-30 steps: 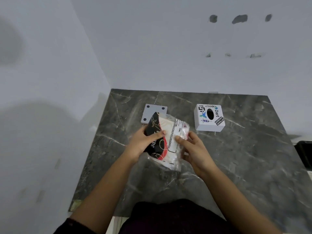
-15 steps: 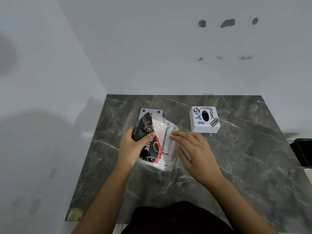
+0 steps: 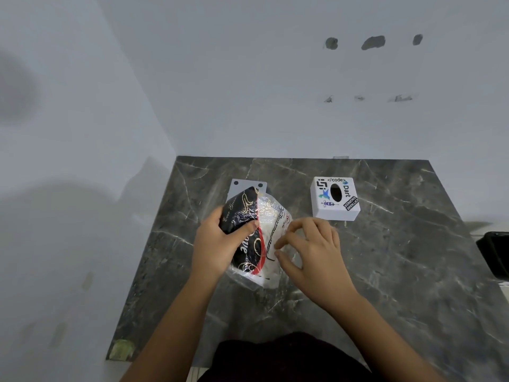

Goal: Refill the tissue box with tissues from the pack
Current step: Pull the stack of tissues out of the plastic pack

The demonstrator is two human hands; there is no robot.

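A plastic tissue pack [image 3: 259, 230], black and red on its left side and clear over white tissues on its right, is held tilted above the dark marble table [image 3: 385, 271]. My left hand [image 3: 217, 244] grips the pack's black side, thumb on top. My right hand [image 3: 311, 252] is at the pack's clear right side, fingers curled and pinching at the plastic. The white tissue box [image 3: 334, 198], with stickers and an oval slot on top, stands to the right behind the pack, untouched. A flat white plate [image 3: 242, 186] with two dark holes lies behind the pack, partly hidden.
White walls close in on the left and behind the table. A black object [image 3: 495, 252] sits past the table's right edge. A yellowish patch [image 3: 121, 350] marks the table's near left corner. My dark clothing [image 3: 283, 359] shows at the bottom.
My right hand slid from the pack's right edge onto its clear face and curled its fingers to pinch the wrap. The left hand kept its grip on the pack.
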